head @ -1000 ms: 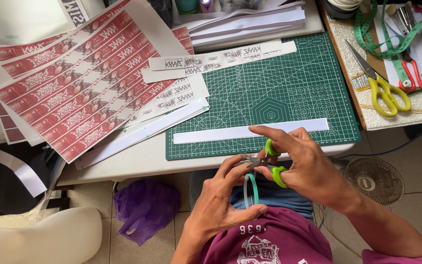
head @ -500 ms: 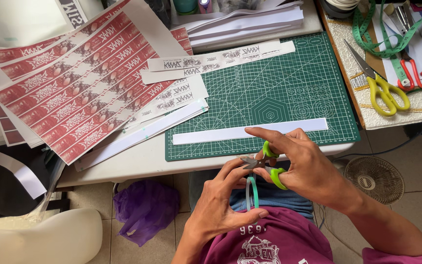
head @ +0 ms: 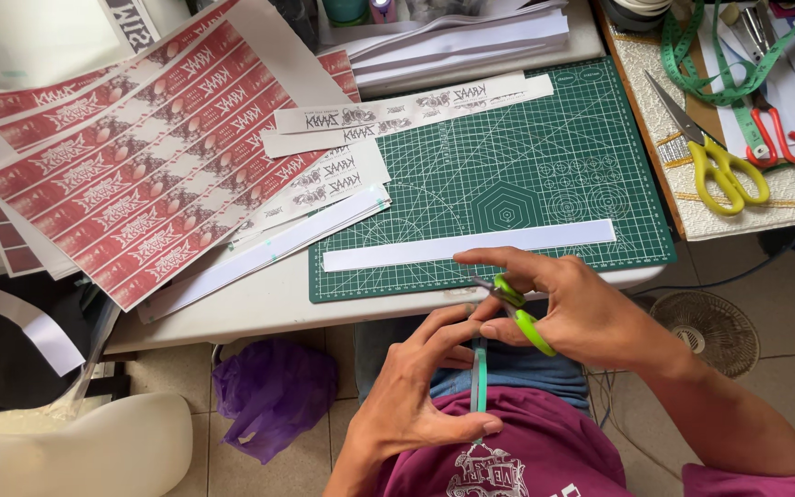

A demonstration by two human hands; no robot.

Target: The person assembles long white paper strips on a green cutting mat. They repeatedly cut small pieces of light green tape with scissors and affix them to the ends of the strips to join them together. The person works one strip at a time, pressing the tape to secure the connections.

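We pinch the thin teal strip [head: 479,379] in our left hand [head: 420,396] below the table edge, its long axis running straight toward us, while our right hand [head: 581,308] — fingers closed through the green-handled scissors [head: 519,310] — meets its far end from the right.

cutting mat: big green cutting mat [head: 545,175], matt rubbery plastic look, printed white grid
paper strip: long plain white paper strip [head: 469,246], smooth, matt
label sheets: red and white printed paper sheets [head: 140,175], slight sheen
small scissors: lime green plastic handled scissors [head: 519,313], metal blades
teal strip: thin teal strip [head: 479,379], smooth, looks papery
bag: purple plastic bag [head: 273,391] on the floor, crinkly and thin
bench: white bench [head: 250,308], smooth finish
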